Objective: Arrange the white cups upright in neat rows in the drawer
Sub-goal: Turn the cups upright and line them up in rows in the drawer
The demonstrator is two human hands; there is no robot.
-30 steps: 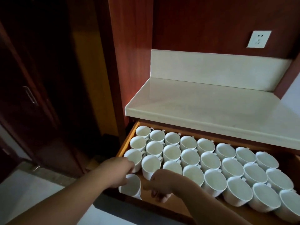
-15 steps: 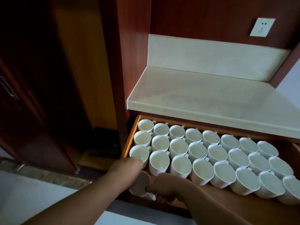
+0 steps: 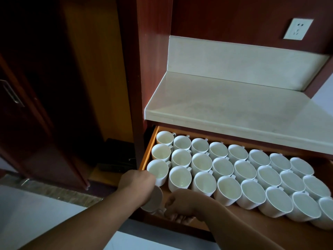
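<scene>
While left hand (image 3: 137, 183) grips tilted cup (image 3: 154, 200), right hand (image 3: 180, 207) sits just beside.

A pale countertop (image 3: 234, 114) with backsplash (image 3: 243, 58) is seen below red-brown wood panelling (image 3: 225, 15), on which a white wall socket (image 3: 297, 29) is mounted. At left, a dark cabinet door (image 3: 36, 114) with a metal handle (image 3: 11, 93) is shown; a black object (image 3: 117, 156), too dim to be identified, is placed low beside it.

In the open drawer (image 3: 149, 147), white cups (image 3: 201, 163) are standing upright in three rows. The left hand (image 3: 137, 183) is gripping a tilted cup (image 3: 155, 199) at the front left corner, and the right hand (image 3: 180, 203) is curling its fingers (image 3: 182, 218) just beside it.
</scene>
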